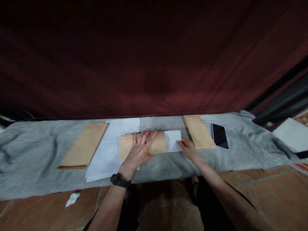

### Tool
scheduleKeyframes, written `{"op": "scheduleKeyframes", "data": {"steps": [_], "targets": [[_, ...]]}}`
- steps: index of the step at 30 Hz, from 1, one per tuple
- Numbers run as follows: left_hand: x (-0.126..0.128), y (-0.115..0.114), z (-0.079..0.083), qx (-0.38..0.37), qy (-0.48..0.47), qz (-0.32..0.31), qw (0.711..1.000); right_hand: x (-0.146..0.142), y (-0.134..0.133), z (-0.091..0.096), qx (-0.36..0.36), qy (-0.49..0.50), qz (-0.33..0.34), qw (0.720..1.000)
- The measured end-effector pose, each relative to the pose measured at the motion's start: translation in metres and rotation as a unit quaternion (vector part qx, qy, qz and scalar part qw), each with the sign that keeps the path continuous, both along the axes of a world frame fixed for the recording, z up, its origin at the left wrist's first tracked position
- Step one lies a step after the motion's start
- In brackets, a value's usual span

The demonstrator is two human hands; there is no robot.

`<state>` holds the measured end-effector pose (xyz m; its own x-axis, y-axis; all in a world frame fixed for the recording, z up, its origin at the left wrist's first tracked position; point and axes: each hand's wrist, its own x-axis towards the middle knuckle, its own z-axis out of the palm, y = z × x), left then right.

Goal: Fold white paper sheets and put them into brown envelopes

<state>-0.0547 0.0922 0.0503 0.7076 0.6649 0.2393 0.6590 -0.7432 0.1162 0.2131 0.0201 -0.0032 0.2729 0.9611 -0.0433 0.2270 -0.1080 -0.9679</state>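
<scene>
A brown paper envelope [158,143] lies crosswise in front of me, with red print near its left end. My left hand [141,148] rests on top of it, fingers spread, pressing it down. Out of the envelope's right end sticks a folded white paper [172,140]. My right hand [187,147] pinches the right edge of that paper between thumb and fingers. How far the paper reaches inside the envelope is hidden. Under the envelope's left part lie white sheets [103,160].
A stack of brown envelopes [83,146] lies at the left, and more brown envelopes [199,133] lie at the right beside a phone [219,136]. Everything rests on a grey cloth [158,166]. A dark red curtain [154,80] hangs behind. Crumpled white paper [72,199] is on the tiled floor.
</scene>
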Motion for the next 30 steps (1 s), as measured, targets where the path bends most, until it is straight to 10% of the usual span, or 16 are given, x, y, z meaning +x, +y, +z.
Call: {"op": "scheduleKeyframes", "data": {"steps": [30], "targets": [[0.023, -0.011, -0.002, -0.015, -0.007, -0.049, 0.999, -0.008, 0.003, -0.005, -0.010, 0.044, -0.014, 0.999]]}}
